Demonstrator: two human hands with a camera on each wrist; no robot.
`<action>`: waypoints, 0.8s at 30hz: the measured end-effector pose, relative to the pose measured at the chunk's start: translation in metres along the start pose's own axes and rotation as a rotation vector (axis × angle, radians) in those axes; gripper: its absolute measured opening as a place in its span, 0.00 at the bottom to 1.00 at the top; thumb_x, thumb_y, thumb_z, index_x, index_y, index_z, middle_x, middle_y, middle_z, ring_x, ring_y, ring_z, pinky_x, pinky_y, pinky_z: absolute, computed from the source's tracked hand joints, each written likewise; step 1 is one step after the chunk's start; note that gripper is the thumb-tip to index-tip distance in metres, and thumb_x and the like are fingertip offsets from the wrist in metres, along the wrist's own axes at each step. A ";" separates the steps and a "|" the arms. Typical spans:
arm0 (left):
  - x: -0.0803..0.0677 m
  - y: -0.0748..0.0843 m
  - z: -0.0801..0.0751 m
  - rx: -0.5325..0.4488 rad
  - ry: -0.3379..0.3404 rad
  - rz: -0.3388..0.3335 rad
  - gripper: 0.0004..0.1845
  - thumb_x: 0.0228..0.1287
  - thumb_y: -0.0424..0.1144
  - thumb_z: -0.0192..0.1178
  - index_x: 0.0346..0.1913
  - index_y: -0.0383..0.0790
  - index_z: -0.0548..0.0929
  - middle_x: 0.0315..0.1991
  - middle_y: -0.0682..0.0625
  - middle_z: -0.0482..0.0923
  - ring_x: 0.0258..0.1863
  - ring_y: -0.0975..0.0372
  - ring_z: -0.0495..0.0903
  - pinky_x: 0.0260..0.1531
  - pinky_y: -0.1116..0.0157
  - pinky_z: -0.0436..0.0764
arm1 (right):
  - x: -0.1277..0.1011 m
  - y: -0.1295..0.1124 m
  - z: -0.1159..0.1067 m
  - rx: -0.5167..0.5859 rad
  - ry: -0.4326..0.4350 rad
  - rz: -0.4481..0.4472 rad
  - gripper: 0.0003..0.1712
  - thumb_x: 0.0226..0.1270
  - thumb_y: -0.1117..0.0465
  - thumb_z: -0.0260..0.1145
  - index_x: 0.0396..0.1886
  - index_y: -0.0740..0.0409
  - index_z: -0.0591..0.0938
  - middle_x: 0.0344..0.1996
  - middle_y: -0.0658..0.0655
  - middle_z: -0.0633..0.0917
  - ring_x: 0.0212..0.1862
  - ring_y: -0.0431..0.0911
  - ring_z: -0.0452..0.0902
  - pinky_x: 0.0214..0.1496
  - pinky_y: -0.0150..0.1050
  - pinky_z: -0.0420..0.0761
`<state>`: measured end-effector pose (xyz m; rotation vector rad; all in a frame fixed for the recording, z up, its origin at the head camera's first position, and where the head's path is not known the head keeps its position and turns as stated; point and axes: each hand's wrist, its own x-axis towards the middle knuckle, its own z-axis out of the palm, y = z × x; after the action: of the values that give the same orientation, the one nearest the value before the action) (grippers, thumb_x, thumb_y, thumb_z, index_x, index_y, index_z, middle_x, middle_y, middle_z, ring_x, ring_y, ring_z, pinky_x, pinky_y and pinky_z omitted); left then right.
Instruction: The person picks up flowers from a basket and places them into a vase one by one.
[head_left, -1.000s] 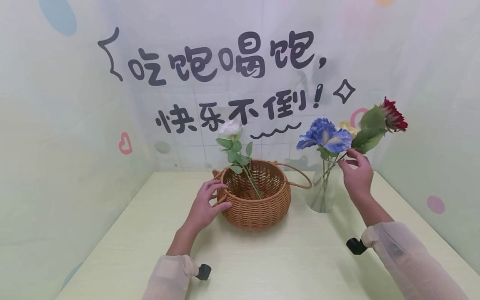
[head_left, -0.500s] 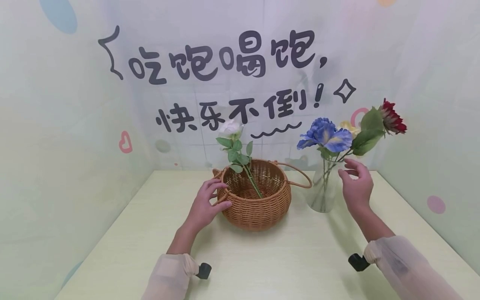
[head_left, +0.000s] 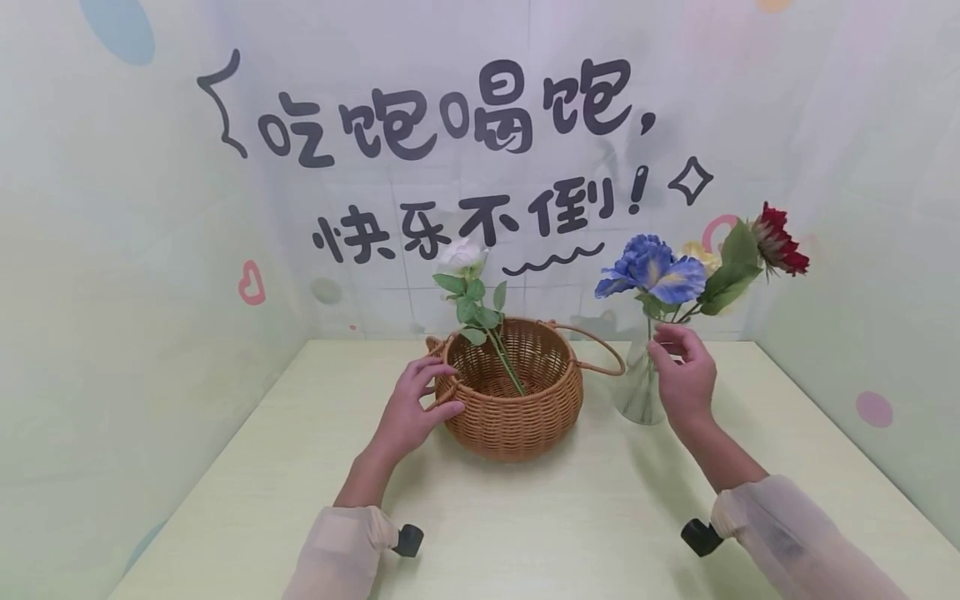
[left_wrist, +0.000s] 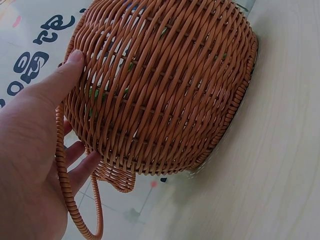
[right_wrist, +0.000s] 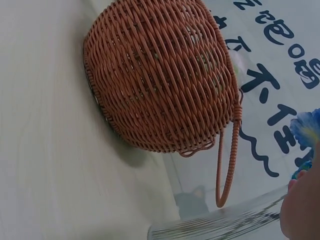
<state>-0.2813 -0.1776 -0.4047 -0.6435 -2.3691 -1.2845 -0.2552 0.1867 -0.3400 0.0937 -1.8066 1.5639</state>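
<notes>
Resting open left hand [head_left: 408, 412] fingers against basket [head_left: 517, 417] wall, right hand [head_left: 681, 379] loosely open beside vase [head_left: 637, 392].

Both arms wear thin, see-through pale pink sleeves [head_left: 787, 533]. A small black camera [head_left: 407, 541] sits at each wrist. The hands are bare.

The basket [head_left: 513, 408] is rough woven brown wicker, the vase [head_left: 637, 392] clear glossy glass, and the tabletop [head_left: 525, 525] smooth matt pale wood-grain.

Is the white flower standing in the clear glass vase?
No, the white flower leans in the woven wicker basket, apart from the clear glass vase.
</notes>
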 end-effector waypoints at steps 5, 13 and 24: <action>0.000 0.000 0.001 0.001 -0.002 0.006 0.24 0.57 0.45 0.71 0.56 0.46 0.79 0.63 0.46 0.64 0.61 0.49 0.68 0.54 0.53 0.79 | 0.000 0.011 0.011 0.040 -0.044 0.014 0.15 0.64 0.72 0.63 0.50 0.72 0.79 0.35 0.45 0.80 0.36 0.37 0.76 0.36 0.23 0.78; 0.001 0.000 0.000 -0.007 0.000 -0.009 0.23 0.56 0.45 0.72 0.55 0.49 0.79 0.63 0.47 0.64 0.60 0.48 0.70 0.53 0.48 0.78 | -0.001 0.021 0.035 0.047 -0.099 0.020 0.16 0.66 0.69 0.64 0.52 0.69 0.79 0.42 0.61 0.81 0.37 0.38 0.77 0.36 0.25 0.78; 0.002 0.001 0.000 -0.009 -0.011 -0.031 0.26 0.57 0.47 0.71 0.57 0.42 0.79 0.64 0.48 0.63 0.60 0.48 0.70 0.54 0.49 0.77 | -0.015 -0.011 0.062 0.034 -0.194 -0.025 0.16 0.64 0.73 0.64 0.52 0.73 0.79 0.42 0.69 0.81 0.37 0.43 0.77 0.36 0.25 0.78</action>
<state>-0.2823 -0.1768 -0.4036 -0.6201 -2.3924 -1.3092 -0.2681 0.1239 -0.3387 0.2916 -1.9187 1.6148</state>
